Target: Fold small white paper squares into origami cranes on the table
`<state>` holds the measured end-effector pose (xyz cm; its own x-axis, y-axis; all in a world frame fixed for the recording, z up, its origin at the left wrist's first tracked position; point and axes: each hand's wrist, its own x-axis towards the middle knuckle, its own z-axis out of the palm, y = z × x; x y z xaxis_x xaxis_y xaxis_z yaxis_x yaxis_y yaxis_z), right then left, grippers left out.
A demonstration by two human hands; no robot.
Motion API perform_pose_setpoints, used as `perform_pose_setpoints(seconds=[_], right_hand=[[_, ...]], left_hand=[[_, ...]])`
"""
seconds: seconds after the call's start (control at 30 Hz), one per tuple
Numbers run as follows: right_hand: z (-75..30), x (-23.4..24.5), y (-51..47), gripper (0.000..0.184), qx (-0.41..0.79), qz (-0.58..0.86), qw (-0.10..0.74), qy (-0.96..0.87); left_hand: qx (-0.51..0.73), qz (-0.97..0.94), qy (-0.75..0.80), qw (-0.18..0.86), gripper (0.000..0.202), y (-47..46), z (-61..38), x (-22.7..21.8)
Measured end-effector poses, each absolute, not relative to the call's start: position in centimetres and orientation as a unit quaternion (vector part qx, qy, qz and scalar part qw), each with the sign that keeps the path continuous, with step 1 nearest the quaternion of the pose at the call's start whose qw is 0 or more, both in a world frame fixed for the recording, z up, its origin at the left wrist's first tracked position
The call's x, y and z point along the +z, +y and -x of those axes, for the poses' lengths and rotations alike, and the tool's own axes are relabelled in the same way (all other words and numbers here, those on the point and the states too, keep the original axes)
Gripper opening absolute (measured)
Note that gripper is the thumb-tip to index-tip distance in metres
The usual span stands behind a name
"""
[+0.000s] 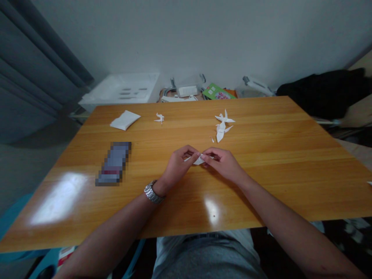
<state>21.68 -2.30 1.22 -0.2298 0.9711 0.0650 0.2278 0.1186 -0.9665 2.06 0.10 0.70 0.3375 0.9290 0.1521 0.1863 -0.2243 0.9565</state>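
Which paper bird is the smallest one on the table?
The tiny paper bird toward the far left edge, beside the stack of paper. The two paper birds on the right are clearly bigger.

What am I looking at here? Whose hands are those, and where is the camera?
The camera sits on a person's head and looks down, so you see that person's own arms. The left hand, with a watch on its wrist, and the right hand pinch a small piece of white paper together above a wooden table. Farther back lie folded paper birds, one smaller paper bird and a stack of white paper. The blurred-out flat thing on the left cannot be made out.
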Motion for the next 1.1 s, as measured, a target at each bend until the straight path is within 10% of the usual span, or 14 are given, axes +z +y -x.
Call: perform_pose_setpoints(seconds=[1.1], right_hand=[[-23.4, 0.5, -1.1, 0.04, 0.551, 0.477, 0.417, -0.543]], left_hand=[[0.391, -0.607, 0.439, 0.535, 0.027, 1.2, -0.7, 1.3]])
